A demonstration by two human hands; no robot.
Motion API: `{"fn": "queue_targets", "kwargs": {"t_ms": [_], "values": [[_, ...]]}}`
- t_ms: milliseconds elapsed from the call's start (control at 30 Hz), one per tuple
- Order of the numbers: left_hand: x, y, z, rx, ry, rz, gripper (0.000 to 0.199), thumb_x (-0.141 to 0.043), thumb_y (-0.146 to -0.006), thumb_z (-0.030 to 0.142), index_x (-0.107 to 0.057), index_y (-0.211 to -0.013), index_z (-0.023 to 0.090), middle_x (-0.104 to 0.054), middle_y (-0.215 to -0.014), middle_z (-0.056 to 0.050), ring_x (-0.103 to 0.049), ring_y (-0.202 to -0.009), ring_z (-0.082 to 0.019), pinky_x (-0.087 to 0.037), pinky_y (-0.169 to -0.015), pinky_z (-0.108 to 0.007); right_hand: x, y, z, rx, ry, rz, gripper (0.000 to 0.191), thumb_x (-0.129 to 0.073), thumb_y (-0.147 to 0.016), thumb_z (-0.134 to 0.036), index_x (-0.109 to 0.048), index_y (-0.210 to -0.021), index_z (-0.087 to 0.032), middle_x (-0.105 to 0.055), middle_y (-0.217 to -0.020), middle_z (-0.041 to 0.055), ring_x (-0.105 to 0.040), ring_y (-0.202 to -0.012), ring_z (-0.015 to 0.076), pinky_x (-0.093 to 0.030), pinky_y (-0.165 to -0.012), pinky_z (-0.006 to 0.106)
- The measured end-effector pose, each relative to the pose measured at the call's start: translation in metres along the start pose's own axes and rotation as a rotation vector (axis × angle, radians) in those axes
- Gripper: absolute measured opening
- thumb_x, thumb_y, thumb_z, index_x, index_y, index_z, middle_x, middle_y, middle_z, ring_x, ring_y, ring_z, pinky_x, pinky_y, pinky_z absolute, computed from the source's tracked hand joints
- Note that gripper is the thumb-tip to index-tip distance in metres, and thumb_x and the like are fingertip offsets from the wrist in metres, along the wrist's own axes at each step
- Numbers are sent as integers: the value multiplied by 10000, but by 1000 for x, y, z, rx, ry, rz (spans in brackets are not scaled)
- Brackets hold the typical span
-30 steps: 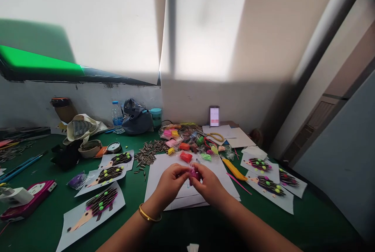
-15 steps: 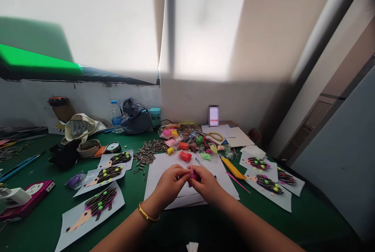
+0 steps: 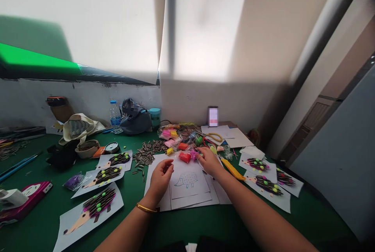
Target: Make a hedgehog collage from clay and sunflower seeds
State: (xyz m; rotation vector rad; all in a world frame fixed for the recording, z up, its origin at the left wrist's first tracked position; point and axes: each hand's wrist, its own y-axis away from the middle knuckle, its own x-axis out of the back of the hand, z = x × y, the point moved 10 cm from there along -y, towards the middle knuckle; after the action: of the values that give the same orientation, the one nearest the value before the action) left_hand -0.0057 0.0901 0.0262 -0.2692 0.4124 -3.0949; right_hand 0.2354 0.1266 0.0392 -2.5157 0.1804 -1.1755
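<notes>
White sheets [image 3: 164, 201] lie on the green table, the top one bearing a hedgehog drawing [image 3: 187, 180]. Over their left side is my left hand [image 3: 160, 176], fingers curved and apart, holding nothing. At the sheets' back edge my right hand [image 3: 208, 160] has its fingertips on a magenta clay packet [image 3: 193, 154]. Just left of that packet sits a red clay packet [image 3: 184, 157]. Behind are more colourful clay packets [image 3: 170, 134] and a pile of striped seeds [image 3: 145, 153]. A yellow tool [image 3: 233, 169] lies right of my right hand, partly behind the forearm.
Finished hedgehog pictures lie at left [image 3: 90, 215] and right [image 3: 265, 189]. A phone [image 3: 213, 117] stands at the back near scissors [image 3: 215, 137]. Further left are a water bottle [image 3: 115, 117], a grey-blue bag [image 3: 134, 121] and a purple clay packet [image 3: 74, 181].
My hands have moved apart, uncovering the drawing. My right hand has carried the magenta packet forward to the other packets; my left hand has drawn back left and opened.
</notes>
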Motion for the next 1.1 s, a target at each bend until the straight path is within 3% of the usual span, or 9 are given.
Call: {"fn": "queue_targets", "kwargs": {"t_ms": [167, 300, 567, 667, 767, 833, 900, 967, 1100], "values": [[4, 2, -2, -4, 46, 38, 361, -634, -796, 416, -665, -1054, 165, -685, -973, -80, -670, -834, -210, -560, -780, -372, 44, -6, 44, -156, 167, 106, 363, -411, -924, -246, -627, -1213, -211, -581, -1235, 102, -543, -1129, 222, -429, -942, 333], [0, 4, 2, -18, 59, 32, 313, -630, -801, 382, -677, -1026, 170, -695, -945, -74, -674, -806, -202, -558, -765, -360, 80, -11, 81, -307, 316, 137, 393, -474, -860, -163, -644, -1212, -208, -556, -1266, 144, -475, -1183, 294, -367, -948, 400], [-4, 5, 3, -47, 55, 24, 270, -629, -790, 346, -683, -984, 165, -684, -938, -75, -674, -797, -197, -561, -736, -345, 73, -31, 100, -365, 292, 26, 122, -644, -729, -111, -703, -653, -186, -676, -986, 130, -467, -1134, 314, -279, -948, 446], [-2, 5, 3, -58, 54, 30, 267, -623, -794, 347, -679, -983, 166, -678, -939, -74, -670, -793, -194, -561, -732, -346, 83, -35, 93, -376, 186, 84, 98, -633, -775, -177, -701, -705, -173, -670, -973, 157, -452, -1155, 330, -285, -945, 449], [-2, 5, 5, -74, 42, 23, 259, -613, -814, 345, -676, -994, 170, -672, -939, -72, -665, -793, -191, -557, -736, -346, 95, -34, 75, -367, 10, 181, 273, -541, -874, -330, -674, -1062, -183, -639, -1089, 157, -464, -1153, 317, -342, -905, 425], [-5, 7, 10, -95, 26, 7, 246, -606, -833, 344, -674, -995, 173, -667, -938, -71, -660, -811, -194, -553, -742, -344, 91, -29, 55, -337, -158, 187, 448, -483, -899, -442, -551, -1280, -216, -644, -1071, 111, -548, -1011, 262, -404, -822, 377], [-11, 11, 19, -136, -3, -23, 233, -601, -853, 346, -672, -1001, 181, -660, -944, -68, -651, -841, -195, -547, -757, -342, 72, -19, 28, -295, -345, 130, 523, -450, -893, -514, -493, -1336, -238, -660, -1000, 64, -592, -842, 206, -439, -711, 324], [-18, 18, 30, -197, -30, -64, 228, -604, -869, 351, -660, -1026, 194, -650, -964, -63, -640, -853, -186, -540, -762, -334, 48, -3, -1, -267, -505, 55, 505, -508, -849, -549, -564, -1233, -225, -669, -956, 54, -598, -749, 174, -433, -624, 286], [-30, 34, 49, -336, -58, -156, 426, -739, -783, 357, -592, -1163, 235, -625, -1086, -60, -623, -893, -177, -531, -767, -320, -3, 37, -45, -298, -890, -105, 409, -698, -748, -478, -573, -1064, -250, -666, -935, 26, -609, -743, 151, -424, -603, 253]]}}
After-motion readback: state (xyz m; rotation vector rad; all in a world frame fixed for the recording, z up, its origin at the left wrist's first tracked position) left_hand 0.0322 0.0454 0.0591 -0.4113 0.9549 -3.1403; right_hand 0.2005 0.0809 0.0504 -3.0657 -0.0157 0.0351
